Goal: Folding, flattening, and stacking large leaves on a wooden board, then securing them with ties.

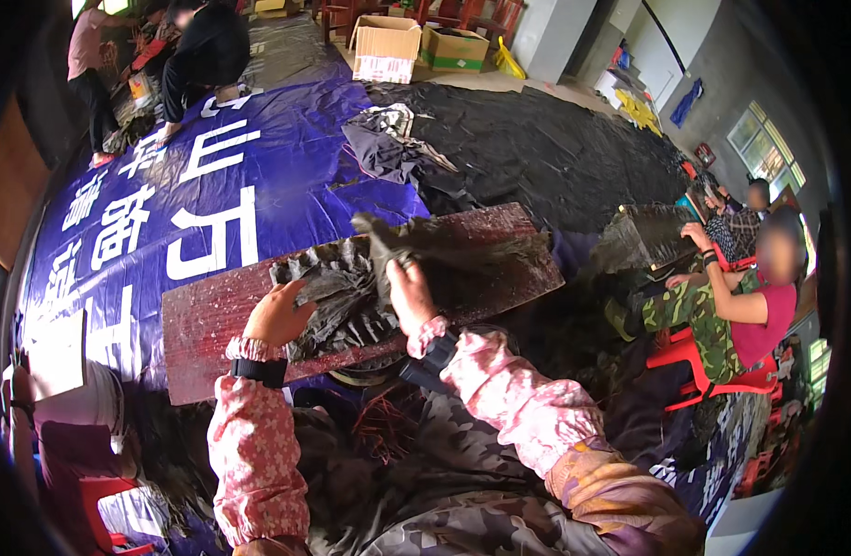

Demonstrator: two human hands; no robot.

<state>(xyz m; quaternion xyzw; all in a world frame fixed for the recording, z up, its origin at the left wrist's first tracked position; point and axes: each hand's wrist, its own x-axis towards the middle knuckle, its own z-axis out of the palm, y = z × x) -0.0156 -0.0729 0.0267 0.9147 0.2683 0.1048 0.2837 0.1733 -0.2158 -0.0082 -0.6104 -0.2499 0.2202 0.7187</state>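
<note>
A dark red wooden board (213,320) lies slanting before me, speckled with pale bits. On its middle spreads a pile of dark, wet-looking strips (345,302), possibly seaweed, with ruffled edges. My right hand (410,297) grips a bundle of the same dark strips (377,240) at the pile's right side, its top sticking up past the fingers. My left hand (278,316) is at the pile's left edge, fingers apart and holding nothing; whether it touches the strips I cannot tell. More dark strips (477,254) lie across the board's right half.
Thin red ties (385,425) lie below the board near my lap. At right, a person sits on a red plastic stool (703,368) beside another board (651,233). Blue tarpaulin (286,160) with white writing covers the floor, with crumpled cloth (391,142) on it. Cardboard boxes (387,45) stand behind.
</note>
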